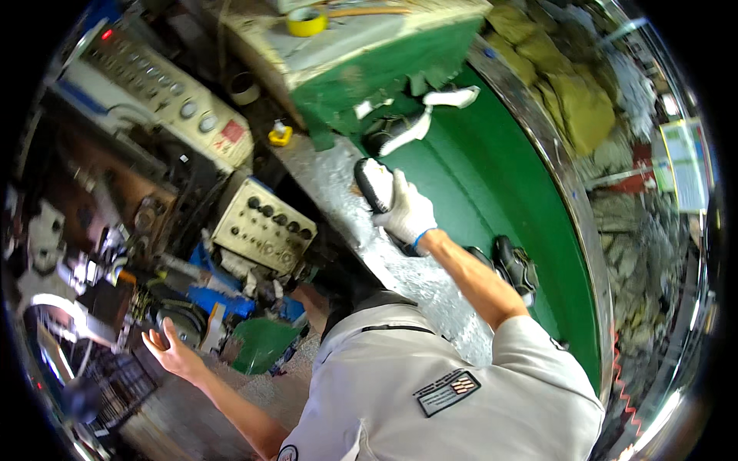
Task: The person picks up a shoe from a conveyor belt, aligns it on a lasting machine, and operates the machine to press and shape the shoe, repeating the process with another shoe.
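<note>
I have the right hand [411, 211], in a white glove, closed around a white-and-black shoe [373, 183]. The shoe is at the near edge of the green worktop [492, 177], where the grey ledge [332, 180] runs toward the corner by the green-sided box [369, 73]. Thumb and fingers clasp its lower end, but the glove covers that part, so I can't make out where every fingertip presses. A dark shape shows beneath that wrist, too covered for me to identify.

My left hand [175, 357] is bare and well apart from the worktop, fingers spread, with nothing visible in the grip. It is nearest a dark round machine part [184, 321]; I cannot tell whether they touch.

Just beyond the held shoe, a dark shoe with a white sole [400, 134] lies against the box. Past it I see a white sole [452, 97] whose upper is lost in shadow. Toward the worktop's far edge lies a black shoe [516, 265], with another dark one beside it partly behind the right forearm. A yellow tape roll [307, 21] sits on the box top, near its front corner. The left forearm is cut off by the grey shirt [453, 384].
</note>
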Available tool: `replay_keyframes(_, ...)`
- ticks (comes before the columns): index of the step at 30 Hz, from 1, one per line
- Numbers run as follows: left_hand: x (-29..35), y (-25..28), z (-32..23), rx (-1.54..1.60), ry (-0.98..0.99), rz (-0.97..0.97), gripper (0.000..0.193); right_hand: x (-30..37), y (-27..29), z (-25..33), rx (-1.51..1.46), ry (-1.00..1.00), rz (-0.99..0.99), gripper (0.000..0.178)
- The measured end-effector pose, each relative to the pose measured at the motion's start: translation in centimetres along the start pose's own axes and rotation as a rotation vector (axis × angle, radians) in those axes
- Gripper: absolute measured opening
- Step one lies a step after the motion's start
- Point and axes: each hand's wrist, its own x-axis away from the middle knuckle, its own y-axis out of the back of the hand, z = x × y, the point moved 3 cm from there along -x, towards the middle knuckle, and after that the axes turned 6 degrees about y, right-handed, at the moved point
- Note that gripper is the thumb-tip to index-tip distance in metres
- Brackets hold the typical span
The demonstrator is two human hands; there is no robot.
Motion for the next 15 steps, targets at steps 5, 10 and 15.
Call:
replay_keyframes(5,-2.9,-4.0,4.1,0.001,0.079,0.088,0.069,-6.2,2.2,-18.2,0.343,-0.407,0.162,0.111)
replay_keyframes(10,-3.4,-3.1,4.8,0.073,0.095,0.240,0.043,-16.8,-3.0,-23.1,0.037,-0.417,0.012,0.111)
replay_keyframes(15,-1.4,-1.0,7.7,0.188,-0.024,0.481,0.036,-29.2,-12.5,-26.0,-0.786,-0.502,-0.238,0.122)
